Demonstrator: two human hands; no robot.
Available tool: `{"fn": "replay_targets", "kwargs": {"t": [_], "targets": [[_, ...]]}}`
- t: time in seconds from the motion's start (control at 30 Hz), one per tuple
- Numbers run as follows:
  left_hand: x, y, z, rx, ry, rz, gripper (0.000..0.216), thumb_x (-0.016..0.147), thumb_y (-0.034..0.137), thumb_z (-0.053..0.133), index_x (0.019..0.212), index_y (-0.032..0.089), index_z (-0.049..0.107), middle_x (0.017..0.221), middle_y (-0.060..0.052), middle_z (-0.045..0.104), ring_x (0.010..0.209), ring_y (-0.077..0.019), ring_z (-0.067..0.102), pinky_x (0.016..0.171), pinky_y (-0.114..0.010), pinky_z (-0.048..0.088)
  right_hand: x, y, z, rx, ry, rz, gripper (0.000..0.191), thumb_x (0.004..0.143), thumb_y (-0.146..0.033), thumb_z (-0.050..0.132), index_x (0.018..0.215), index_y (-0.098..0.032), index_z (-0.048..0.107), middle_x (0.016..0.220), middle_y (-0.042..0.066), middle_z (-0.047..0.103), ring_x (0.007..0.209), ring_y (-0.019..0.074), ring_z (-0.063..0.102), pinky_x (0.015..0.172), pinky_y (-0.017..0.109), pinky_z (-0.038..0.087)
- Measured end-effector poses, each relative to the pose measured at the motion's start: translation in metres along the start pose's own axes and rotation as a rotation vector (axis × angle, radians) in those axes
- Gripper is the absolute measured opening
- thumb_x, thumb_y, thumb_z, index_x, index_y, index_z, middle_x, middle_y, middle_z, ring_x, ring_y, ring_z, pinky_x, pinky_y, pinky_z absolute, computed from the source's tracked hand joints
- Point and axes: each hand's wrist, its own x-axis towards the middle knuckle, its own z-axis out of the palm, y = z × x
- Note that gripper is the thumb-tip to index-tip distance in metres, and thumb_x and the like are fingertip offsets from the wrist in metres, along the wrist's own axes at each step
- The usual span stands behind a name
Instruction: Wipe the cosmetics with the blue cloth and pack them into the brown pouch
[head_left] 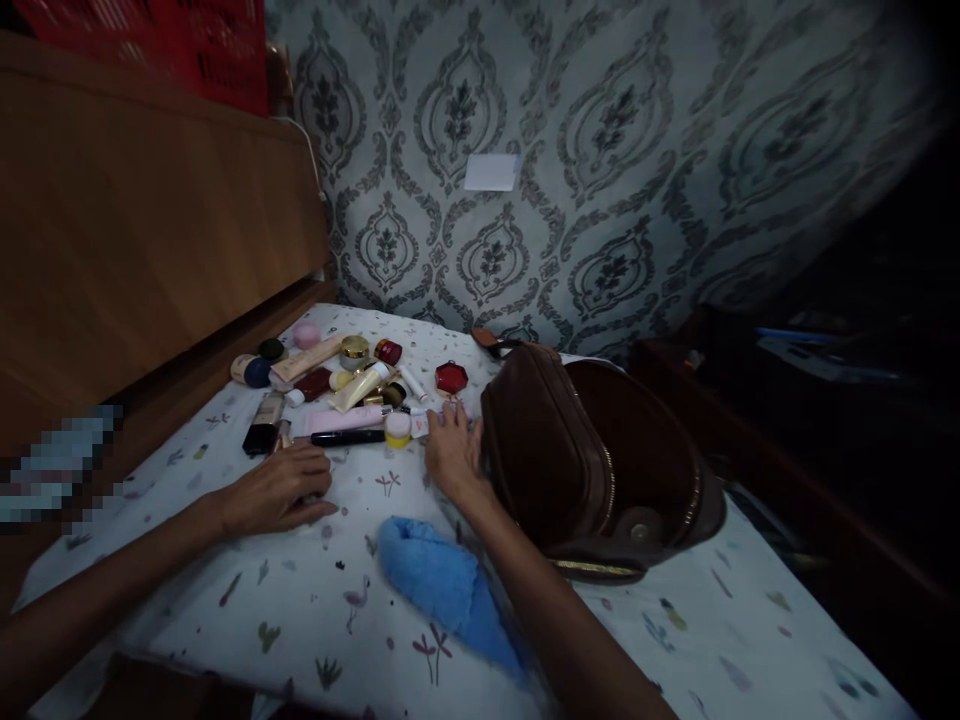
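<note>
My left hand (281, 488) rests on the printed cloth, loosely bent with the thumb apart, holding nothing I can see. Just beyond it lie a black pen-like tube (347, 438) and a bottle with a black cap (264, 425). My right hand (454, 455) reaches forward beside the brown bag (536, 440), fingers stretched and a little apart. Its fingertips touch or cover a small pale pink item (420, 425); their undersides are hidden. Left of that hand stands a small yellow-and-white jar (397, 430). A red octagonal case (451, 377) lies beyond the fingertips.
More cosmetics spread to the left, including a cream tube (361, 387), a gold-lidded jar (354, 350) and a pink round item (306, 334). A blue cloth (450, 590) lies by my right forearm. Wooden furniture (157, 220) borders the left; patterned wallpaper (495, 255) rises behind.
</note>
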Motion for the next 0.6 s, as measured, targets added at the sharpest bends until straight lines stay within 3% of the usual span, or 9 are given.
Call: {"fn": "replay_targets", "kwargs": {"t": [0.13, 0.27, 0.43, 0.6], "targets": [[-0.005, -0.011, 0.016, 0.028, 0.049, -0.019, 0.044, 0.102, 0.034, 0.037, 0.064, 0.019, 0.054, 0.066, -0.003, 0.059, 0.066, -0.0169, 0.054, 0.069, -0.032, 0.038, 0.006, 0.001, -0.007, -0.064, 0.052, 0.002, 0.036, 0.091, -0.011, 0.044, 0.121, -0.019, 0.063, 0.125, 0.018, 0.062, 0.118, 0.0316, 0.048, 0.105, 0.058, 0.030], [0.006, -0.022, 0.026, 0.134, 0.165, -0.021, 0.049, 0.103, 0.033, 0.032, 0.064, 0.019, 0.057, 0.065, -0.003, 0.060, 0.062, -0.0162, 0.053, 0.064, -0.031, 0.036, 0.006, 0.003, -0.016, -0.077, 0.004, 0.041, 0.030, 0.094, -0.017, 0.045, 0.115, -0.016, 0.066, 0.119, 0.018, 0.062, 0.110, 0.0295, 0.049, 0.094, 0.045, 0.038], [0.027, -0.044, 0.016, 0.360, 0.283, -0.025, 0.044, 0.101, 0.031, 0.038, 0.066, 0.018, 0.061, 0.066, -0.005, 0.063, 0.066, -0.0184, 0.055, 0.065, -0.033, 0.037, 0.007, -0.002, -0.021, 0.021, -0.066, 0.126, 0.030, 0.097, -0.027, 0.047, 0.118, -0.017, 0.066, 0.120, 0.016, 0.063, 0.114, 0.0302, 0.050, 0.093, 0.041, 0.037], [0.037, -0.067, 0.007, 0.459, 0.362, -0.184, 0.039, 0.100, 0.029, 0.040, 0.070, 0.018, 0.063, 0.070, -0.007, 0.064, 0.072, -0.0213, 0.053, 0.071, -0.035, 0.040, 0.020, -0.006, -0.021, 0.227, -0.018, 0.175, 0.035, 0.095, -0.044, 0.051, 0.117, -0.021, 0.066, 0.124, 0.013, 0.061, 0.116, 0.0286, 0.053, 0.093, 0.039, 0.040]]}}
